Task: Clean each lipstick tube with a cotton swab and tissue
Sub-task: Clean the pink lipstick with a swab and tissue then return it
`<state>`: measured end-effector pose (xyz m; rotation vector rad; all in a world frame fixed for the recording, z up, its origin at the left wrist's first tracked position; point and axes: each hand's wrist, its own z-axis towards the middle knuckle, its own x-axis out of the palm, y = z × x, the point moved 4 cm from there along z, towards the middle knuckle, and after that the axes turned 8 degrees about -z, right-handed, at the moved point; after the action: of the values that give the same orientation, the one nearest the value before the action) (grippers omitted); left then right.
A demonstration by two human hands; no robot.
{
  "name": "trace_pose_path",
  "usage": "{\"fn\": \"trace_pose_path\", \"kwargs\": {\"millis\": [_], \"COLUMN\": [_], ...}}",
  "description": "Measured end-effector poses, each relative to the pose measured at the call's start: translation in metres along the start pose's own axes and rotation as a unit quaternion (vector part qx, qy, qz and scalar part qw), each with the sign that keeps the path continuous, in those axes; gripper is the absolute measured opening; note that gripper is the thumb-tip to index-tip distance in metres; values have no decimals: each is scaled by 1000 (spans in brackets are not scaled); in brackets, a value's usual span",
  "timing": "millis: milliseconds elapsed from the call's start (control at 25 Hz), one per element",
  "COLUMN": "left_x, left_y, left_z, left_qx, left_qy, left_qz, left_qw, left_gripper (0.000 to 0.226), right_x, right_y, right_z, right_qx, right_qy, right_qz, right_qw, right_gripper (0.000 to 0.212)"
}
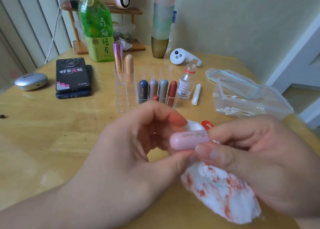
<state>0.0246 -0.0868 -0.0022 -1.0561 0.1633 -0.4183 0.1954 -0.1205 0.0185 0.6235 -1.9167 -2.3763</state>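
The bench [52, 125] carries all. At the back stands a green tea bottle [96, 26]. On the right side is a clear box [277, 99] w/ cotton swabs [232, 110] inside, its lid off. In the middle is an acrylic organiser [124, 97] w/ several lipstick tubes [143, 90] standing in it, caps on.

Your left grip [131, 142] & right grip [259, 151] meet in front, above the bench. The tissue [220, 190], w/ many red stains, hangs under the right grip, and a white part of it shows behind the tube.

The pink lipstick tube [188, 140] lies sideways btw. both grips. The left grip has its thumb under the tube and its fingers curled behind it. The right grip pinches the other end w/ thumb & forefinger. So both are clamped on this tube.

A small bottle [186, 83] stands open just beside the organiser, and its red cap [207, 124] lies near your fingers.

Step in hand, I judge: the tissue wipe of this tube's outside; the swab part is prob. done, since no swab is in your grips.

Next move calls for: turn the tube so a clean part of the tissue meets it, as the stained part can smear. Then put it in a free compartment and take another one. I cannot tell which tubes are already cleaned.
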Motion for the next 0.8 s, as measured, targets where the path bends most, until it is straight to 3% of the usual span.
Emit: {"fn": "trace_pose_path", "kwargs": {"millis": [80, 160, 200, 280, 440, 560, 640, 720, 800], "left_x": [0, 7, 9, 10, 6, 9, 16, 19, 13], "left_y": [6, 10, 11, 11, 9, 2, -3, -7, -3], "left_z": [3, -1, -4, -3, -8, 1, 10, 12, 6], "left_qx": [-169, -336, -380, -407, -332, -102, 17, -9, -126], "left_qy": [65, 145, 160, 127, 38, 23, -14, -38, 8], "left_qz": [-84, -176, -217, -239, -132, 87, 206, 210, 49], "left_qw": [980, 914, 885, 872, 933, 991, 978, 977, 991], "left_gripper": [24, 47, 58, 64, 53, 40, 41, 40, 36], "right_x": [-3, -5, -3, 4, 15, 17, 15, 10, 5], "right_y": [8, 8, 4, -6, -19, -18, -17, -15, -12], "right_z": [-2, -2, 0, 4, 5, 7, 7, 6, 4], "right_qx": [-84, -127, -127, -77, 8, 55, 62, 38, 2], "right_qy": [-43, -63, -60, -51, -23, 39, 58, 40, -6], "right_qz": [-129, -204, -208, -142, 39, 196, 244, 202, 79], "right_qw": [987, 969, 968, 986, 999, 978, 966, 978, 997], "right_gripper": [22, 22, 23, 23, 19, 23, 28, 27, 23]}}
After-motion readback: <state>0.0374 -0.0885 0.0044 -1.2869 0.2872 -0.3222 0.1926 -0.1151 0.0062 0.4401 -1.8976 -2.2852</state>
